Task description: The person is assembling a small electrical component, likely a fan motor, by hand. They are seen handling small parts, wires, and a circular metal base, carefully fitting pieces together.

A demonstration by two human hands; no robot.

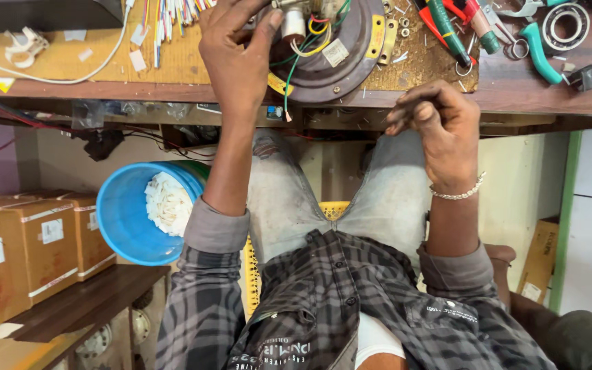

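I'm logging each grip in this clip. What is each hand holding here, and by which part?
The left hand grips the round motor housing at its wired centre. The right hand is pinched shut; anything in it is too small to tell.

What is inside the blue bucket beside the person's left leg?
The blue bucket holds a heap of white scraps, piled against its right side. The rest of the inside shows bare blue wall. Whatever lies beneath the heap is covered, and what the scraps are is unclear.
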